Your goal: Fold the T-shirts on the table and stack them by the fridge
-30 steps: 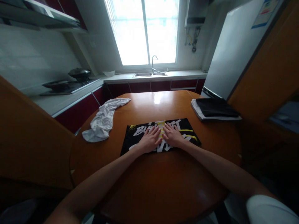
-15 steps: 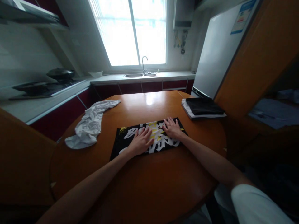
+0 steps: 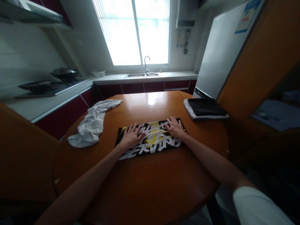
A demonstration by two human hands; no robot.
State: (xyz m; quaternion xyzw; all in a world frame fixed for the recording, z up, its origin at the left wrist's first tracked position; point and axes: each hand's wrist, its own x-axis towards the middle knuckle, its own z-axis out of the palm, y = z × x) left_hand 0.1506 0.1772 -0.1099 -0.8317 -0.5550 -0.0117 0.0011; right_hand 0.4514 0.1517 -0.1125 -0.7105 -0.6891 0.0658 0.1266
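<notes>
In front of me a black garment (image 3: 152, 147) with white and yellow lettering, likely a T-shirt, lies folded into a flat rectangle on the wooden table (image 3: 150, 181). My left hand (image 3: 130, 137) rests flat on its left part, fingers spread. On its right end lies my right hand (image 3: 175, 128), also flat with the fingers apart. Neither hand grips the cloth. Parts of the lettering are hidden under both palms.
A crumpled white garment (image 3: 91, 123) lies at the table's left edge. Folded black and white clothes (image 3: 206, 107) are stacked at the right. Beyond the table are a counter with a sink (image 3: 142, 75), a stove with a wok (image 3: 64, 74), and a fridge (image 3: 217, 53).
My left hand has slid left across the garment, uncovering more lettering in the middle. The right hand stays in about the same place. The view has shifted slightly.
</notes>
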